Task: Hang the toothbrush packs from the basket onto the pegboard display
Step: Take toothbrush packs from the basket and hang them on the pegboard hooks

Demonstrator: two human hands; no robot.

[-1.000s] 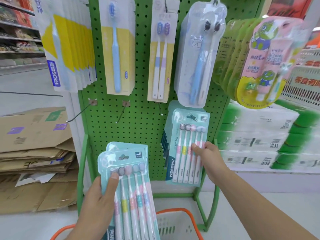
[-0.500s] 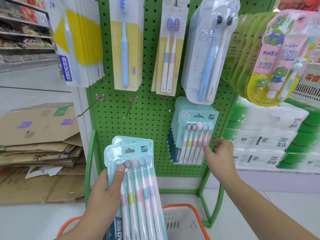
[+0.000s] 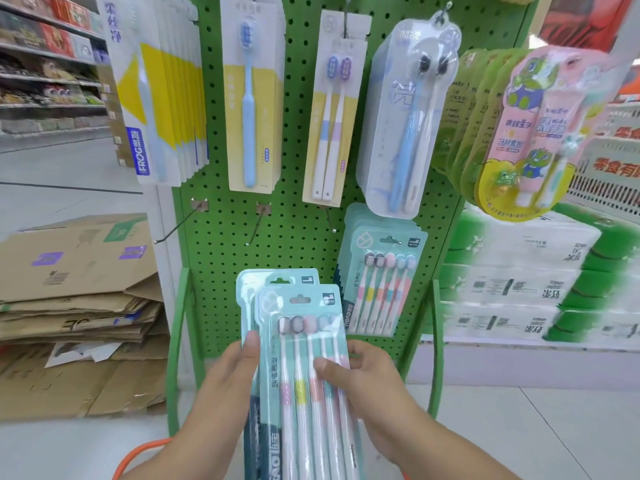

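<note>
You face a green pegboard (image 3: 298, 216) in a shop aisle, flattened cardboard boxes (image 3: 76, 289) stacked on the pale floor to its left and wrapped white-and-green goods (image 3: 519, 278) to its right. Three bare hooks (image 3: 256, 223) jut from the board's middle row. At its lower right edge, several teal packs (image 3: 379, 282) hang from one hook. You hold two more teal toothbrush packs (image 3: 304, 358) fanned before the board's bottom edge, each card showing five pastel brushes. Your left hand (image 3: 221, 386) grasps them from the left, thumb on the front. Your right hand (image 3: 367, 382) pinches the front pack, thumb across the handles. An orange basket rim (image 3: 138, 452) curves below.
</note>
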